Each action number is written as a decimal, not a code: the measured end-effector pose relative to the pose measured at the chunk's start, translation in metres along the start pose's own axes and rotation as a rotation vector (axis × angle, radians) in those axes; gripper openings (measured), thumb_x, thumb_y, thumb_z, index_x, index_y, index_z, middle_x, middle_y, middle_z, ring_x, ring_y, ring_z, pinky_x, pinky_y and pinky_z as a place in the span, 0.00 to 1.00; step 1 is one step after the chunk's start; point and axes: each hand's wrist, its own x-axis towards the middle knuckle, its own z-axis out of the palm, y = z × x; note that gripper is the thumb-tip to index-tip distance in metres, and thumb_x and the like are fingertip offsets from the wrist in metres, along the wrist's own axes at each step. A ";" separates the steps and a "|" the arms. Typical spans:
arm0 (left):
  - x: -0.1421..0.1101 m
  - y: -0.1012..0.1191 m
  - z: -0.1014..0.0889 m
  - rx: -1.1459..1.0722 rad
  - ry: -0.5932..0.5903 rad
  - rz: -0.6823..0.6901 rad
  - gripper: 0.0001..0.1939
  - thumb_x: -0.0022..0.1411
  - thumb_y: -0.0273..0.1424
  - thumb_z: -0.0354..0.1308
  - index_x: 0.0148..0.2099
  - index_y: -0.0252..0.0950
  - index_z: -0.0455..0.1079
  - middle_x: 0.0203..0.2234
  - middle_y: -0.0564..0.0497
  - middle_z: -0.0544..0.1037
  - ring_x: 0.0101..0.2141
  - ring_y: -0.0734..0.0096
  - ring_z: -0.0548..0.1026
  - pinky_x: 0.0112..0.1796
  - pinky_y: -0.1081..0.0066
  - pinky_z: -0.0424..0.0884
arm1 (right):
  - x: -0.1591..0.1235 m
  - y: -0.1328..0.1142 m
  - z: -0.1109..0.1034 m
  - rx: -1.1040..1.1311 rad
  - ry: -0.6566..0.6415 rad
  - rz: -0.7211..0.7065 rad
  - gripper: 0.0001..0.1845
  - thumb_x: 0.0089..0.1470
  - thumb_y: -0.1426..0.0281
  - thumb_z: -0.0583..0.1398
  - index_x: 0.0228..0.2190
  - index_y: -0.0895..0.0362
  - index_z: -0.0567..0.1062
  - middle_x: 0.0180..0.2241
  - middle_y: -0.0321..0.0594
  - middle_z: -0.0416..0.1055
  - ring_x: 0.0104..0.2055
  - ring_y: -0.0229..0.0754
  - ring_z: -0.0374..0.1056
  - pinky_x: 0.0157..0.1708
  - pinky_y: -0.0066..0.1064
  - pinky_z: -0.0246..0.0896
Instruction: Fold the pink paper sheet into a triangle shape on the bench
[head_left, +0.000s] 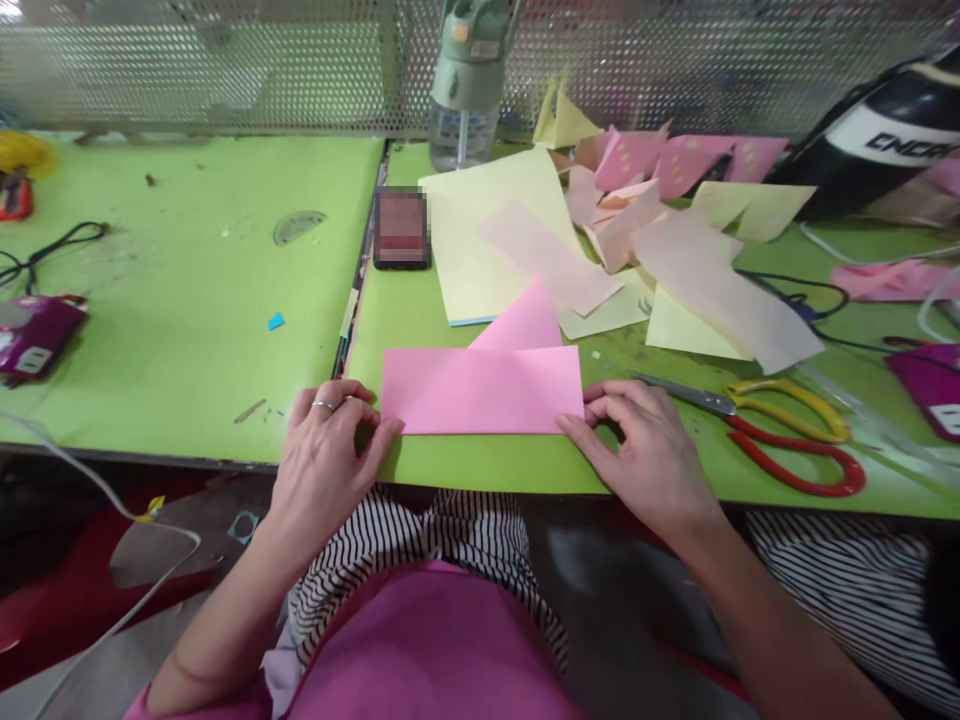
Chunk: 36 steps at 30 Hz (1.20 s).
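Note:
A folded sheet of pink paper (480,392) lies near the front edge of the green table (225,380). Its front part is a long rectangle, and a pointed flap sticks out behind it. My left hand (326,440), with a ring on one finger, pinches the paper's left end at the lower corner. At the opposite end, my right hand (649,440) pinches the lower right corner between thumb and fingers. Just beyond my right hand lie scissors (731,405) with one yellow and one red handle, blades pointing left.
Behind the paper are a phone (401,228), a cream sheet (480,230) and several pink and yellow folded papers. A water bottle (465,90) stands by the perforated screen (225,70). Purple power strips (45,335) and cords lie at both sides.

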 end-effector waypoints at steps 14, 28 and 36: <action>-0.015 0.073 0.036 0.180 -0.153 0.603 0.42 0.66 0.55 0.35 0.67 0.25 0.51 0.66 0.42 0.55 0.65 0.58 0.52 0.64 0.59 0.47 | 0.001 -0.002 -0.002 0.018 -0.054 0.070 0.13 0.58 0.59 0.57 0.27 0.53 0.66 0.36 0.44 0.70 0.42 0.50 0.68 0.42 0.43 0.63; -0.010 0.069 0.040 0.186 -0.160 0.506 0.52 0.60 0.63 0.30 0.68 0.23 0.48 0.66 0.38 0.53 0.66 0.53 0.51 0.64 0.58 0.48 | 0.005 -0.002 -0.001 -0.022 0.020 0.038 0.14 0.58 0.56 0.55 0.35 0.54 0.70 0.40 0.51 0.72 0.44 0.59 0.69 0.42 0.54 0.65; -0.014 0.069 0.047 0.219 -0.089 0.507 0.48 0.62 0.61 0.33 0.67 0.24 0.52 0.65 0.37 0.56 0.65 0.50 0.52 0.64 0.56 0.48 | -0.013 -0.051 0.006 -0.032 -0.082 -0.389 0.31 0.61 0.66 0.54 0.62 0.64 0.56 0.54 0.56 0.70 0.55 0.56 0.67 0.59 0.55 0.53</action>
